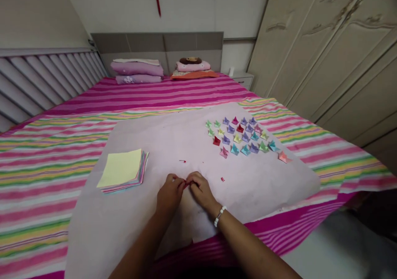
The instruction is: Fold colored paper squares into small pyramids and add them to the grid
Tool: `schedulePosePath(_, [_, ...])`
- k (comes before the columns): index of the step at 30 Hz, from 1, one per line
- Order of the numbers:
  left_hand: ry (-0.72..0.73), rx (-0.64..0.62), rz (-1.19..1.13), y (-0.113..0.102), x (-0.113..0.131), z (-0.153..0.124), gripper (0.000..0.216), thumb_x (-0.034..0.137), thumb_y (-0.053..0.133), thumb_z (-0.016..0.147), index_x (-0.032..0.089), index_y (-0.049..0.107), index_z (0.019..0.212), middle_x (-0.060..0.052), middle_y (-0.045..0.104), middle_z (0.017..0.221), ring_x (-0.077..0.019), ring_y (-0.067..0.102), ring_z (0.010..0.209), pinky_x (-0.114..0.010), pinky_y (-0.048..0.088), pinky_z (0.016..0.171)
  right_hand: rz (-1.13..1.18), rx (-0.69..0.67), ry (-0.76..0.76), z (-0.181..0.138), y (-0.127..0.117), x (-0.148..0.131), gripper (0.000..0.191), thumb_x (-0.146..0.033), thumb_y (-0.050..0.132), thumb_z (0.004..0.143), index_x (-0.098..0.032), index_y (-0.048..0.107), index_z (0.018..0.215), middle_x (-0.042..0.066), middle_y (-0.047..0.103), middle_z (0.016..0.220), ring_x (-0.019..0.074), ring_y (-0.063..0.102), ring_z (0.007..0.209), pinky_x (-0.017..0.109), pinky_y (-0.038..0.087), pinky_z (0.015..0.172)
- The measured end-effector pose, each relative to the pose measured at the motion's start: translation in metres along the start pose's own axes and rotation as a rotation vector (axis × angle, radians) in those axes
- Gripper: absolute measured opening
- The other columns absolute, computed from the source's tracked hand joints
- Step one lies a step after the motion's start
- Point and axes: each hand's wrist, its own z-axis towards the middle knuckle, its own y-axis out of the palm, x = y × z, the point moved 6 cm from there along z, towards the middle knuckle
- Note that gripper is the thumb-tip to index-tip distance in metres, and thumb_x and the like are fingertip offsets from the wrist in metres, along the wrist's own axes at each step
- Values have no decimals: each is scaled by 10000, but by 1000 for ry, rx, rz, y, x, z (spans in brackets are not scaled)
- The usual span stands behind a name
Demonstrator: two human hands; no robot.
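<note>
My left hand (169,192) and my right hand (200,189) meet fingertip to fingertip low over a pale sheet (263,184) spread on the bed. Both pinch a small red piece of paper (187,182), mostly hidden by the fingers. A white bead bracelet (219,215) circles my right wrist. To the left lies a stack of square coloured papers (122,170) with a yellow sheet on top. Beyond my hands to the right, several small folded paper figures (240,137) in many colours stand in rows.
Tiny red scraps (182,161) lie on the sheet, another scrap (222,179) to the right of my hands. The bed has a pink striped cover (46,167). Folded bedding (136,70) and pillows (190,67) sit by the headboard. A wardrobe (338,56) stands on the right.
</note>
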Motion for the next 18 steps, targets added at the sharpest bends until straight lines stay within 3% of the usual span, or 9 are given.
schedulePosePath(6, [54,39,-61,1,-2,1,211,211,484,897,201,693,922,-63,561,1006,-162,594,814,-284,465,715,-56,28,-21,0,1,1,274,-3,438,683,-206,606,756,44,583,862,186,576,847,323,478,775])
schedulePosePath(12, [94,59,-107,2,-4,0,154,207,537,864,201,673,938,-60,567,992,-168,601,843,-291,494,754,-83,-34,-45,-4,1,-1,329,2,483,668,-203,643,871,62,565,972,164,557,764,280,474,643])
schedulePosePath(18, [113,77,-136,4,-3,-2,161,164,538,842,198,643,959,-58,567,976,-171,599,864,-299,511,779,-123,-75,-89,-7,-3,-7,409,13,471,703,-214,652,990,77,536,1002,196,556,874,331,490,739])
